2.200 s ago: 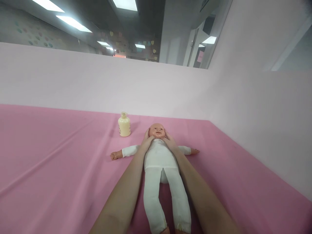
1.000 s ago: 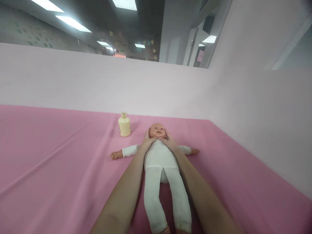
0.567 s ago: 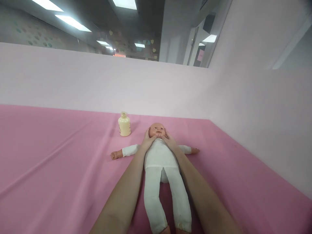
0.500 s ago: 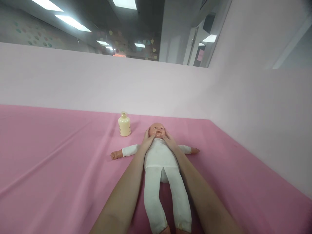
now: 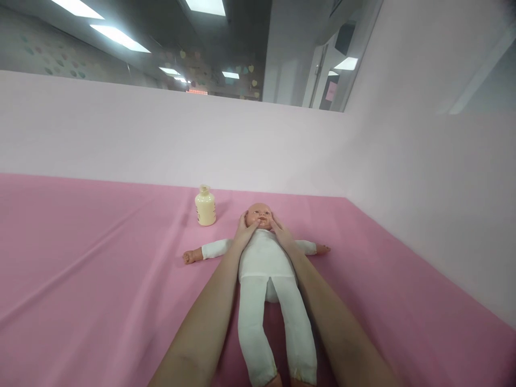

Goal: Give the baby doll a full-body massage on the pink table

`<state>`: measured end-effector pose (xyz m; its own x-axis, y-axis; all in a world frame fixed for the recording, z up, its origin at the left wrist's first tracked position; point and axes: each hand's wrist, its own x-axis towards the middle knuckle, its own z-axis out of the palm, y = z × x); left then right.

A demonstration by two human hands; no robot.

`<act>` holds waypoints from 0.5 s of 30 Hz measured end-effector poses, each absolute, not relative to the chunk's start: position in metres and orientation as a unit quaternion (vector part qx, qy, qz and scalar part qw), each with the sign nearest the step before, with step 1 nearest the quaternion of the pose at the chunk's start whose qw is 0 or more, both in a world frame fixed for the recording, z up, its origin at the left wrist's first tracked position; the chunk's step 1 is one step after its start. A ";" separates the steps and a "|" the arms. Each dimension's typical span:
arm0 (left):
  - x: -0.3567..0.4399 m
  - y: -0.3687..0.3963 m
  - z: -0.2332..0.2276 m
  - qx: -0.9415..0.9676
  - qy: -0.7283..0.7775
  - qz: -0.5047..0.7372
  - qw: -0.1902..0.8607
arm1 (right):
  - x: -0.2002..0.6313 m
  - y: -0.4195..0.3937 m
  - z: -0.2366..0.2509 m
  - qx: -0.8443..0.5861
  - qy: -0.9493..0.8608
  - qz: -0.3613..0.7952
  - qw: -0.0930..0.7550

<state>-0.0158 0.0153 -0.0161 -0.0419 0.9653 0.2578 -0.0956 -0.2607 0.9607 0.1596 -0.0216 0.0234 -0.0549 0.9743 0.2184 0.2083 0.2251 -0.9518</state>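
A baby doll in white cloth lies on its back, head at the far end and arms spread out to both sides. My left hand cups the left side of its head, the thumb resting on the chin by the mouth. On the other side, my right hand holds the cheek and jaw, its thumb close to the mouth corner. Fingers of both hands curl around the sides of the head and are partly hidden. My forearms run along either side of the doll's body.
A pale yellow bottle stands left of the doll's head. Pink cloth with creases covers the surface. White walls rise behind and on the right, with a window above the back one.
Both thumbs have shifted slightly on the doll's lower face, the left one inward and up toward the mouth. The doll's body and the bottle stay in place.
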 end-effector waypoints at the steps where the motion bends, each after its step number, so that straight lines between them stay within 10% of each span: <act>1: -0.015 0.015 -0.017 0.534 0.419 0.589 0.438 | 0.159 -0.022 0.024 -0.483 -0.614 0.394 0.484; 15: -0.012 0.013 -0.014 0.552 0.462 0.567 0.400 | 0.158 -0.014 0.017 -0.507 -0.606 0.383 0.478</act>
<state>-0.0115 0.0125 -0.0135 -0.0707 0.9641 0.2559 0.0551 -0.2524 0.9660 0.1579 -0.0142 0.0172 -0.0285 0.9810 0.1918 0.2483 0.1928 -0.9493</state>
